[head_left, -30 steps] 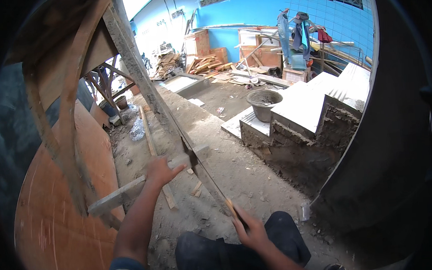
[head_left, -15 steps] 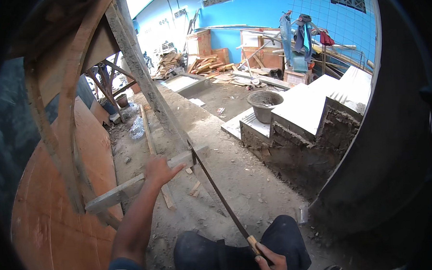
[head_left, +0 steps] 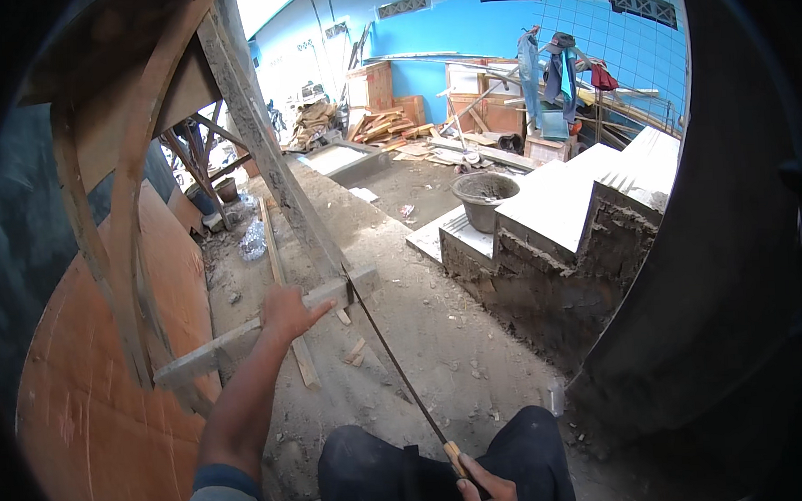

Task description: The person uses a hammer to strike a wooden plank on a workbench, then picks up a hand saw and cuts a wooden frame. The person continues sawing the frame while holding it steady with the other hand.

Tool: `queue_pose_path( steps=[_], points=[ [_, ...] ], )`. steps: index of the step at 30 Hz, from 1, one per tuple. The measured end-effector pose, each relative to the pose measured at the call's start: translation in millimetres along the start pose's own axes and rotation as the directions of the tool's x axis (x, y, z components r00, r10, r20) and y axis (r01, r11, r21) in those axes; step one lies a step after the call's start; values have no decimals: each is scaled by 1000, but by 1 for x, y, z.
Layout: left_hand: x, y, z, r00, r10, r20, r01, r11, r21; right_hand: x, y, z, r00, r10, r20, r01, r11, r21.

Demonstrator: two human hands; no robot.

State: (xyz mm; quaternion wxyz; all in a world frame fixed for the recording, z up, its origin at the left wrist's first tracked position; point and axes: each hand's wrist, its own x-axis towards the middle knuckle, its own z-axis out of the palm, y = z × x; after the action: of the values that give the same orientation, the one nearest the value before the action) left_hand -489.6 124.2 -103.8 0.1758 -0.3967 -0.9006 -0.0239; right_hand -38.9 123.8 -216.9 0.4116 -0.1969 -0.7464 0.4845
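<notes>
A grey wooden batten point(head_left: 218, 349) lies crosswise in front of me, its right end beside a long slanting post point(head_left: 267, 149). My left hand point(head_left: 289, 312) is wrapped over the batten, thumb pointing right along its top. Just right of that thumb, the far end of a handsaw point(head_left: 397, 362) meets the batten at a dark cut line. The saw's thin blade runs back toward me to a light wooden handle point(head_left: 455, 457). Around that handle my right hand point(head_left: 488, 491) is closed, low between my knees. Its lower fingers are partly out of sight.
Curved wooden frames and a reddish plywood sheet point(head_left: 111, 379) stand at left. Rough steps with white tops point(head_left: 542, 204) rise at right, a grey bucket point(head_left: 486, 202) on them. Scrap strips lie on the dirt floor; timber point(head_left: 404, 120) is piled by the blue wall.
My right hand and the saw handle have shifted slightly left and lower. The left hand keeps its hold on the batten. The whole view has turned a little.
</notes>
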Motion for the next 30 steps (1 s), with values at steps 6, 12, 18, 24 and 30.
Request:
queue_pose_path(
  steps=[6, 12, 18, 24, 30],
  points=[
    [0, -3, 0, 999, 2, 42, -1, 999, -44, 127, 40, 87, 999, -22, 49, 23, 999, -26],
    [1, -5, 0, 994, -5, 110, 8, 1000, -29, 103, 26, 71, 998, -65, 18, 66, 997, -40],
    [2, -5, -1, 998, 24, 58, -22, 1000, -22, 36, -22, 8, 994, 38, 103, -33, 998, -44],
    [1, -6, -5, 990, -19, 137, 31, 996, -89, 171, 54, 112, 989, -148, 9, 147, 988, 52],
    [0, -4, -8, 990, -5, 140, 14, 998, -64, 78, 17, 47, 997, -17, 69, 22, 996, -81]
  ],
)
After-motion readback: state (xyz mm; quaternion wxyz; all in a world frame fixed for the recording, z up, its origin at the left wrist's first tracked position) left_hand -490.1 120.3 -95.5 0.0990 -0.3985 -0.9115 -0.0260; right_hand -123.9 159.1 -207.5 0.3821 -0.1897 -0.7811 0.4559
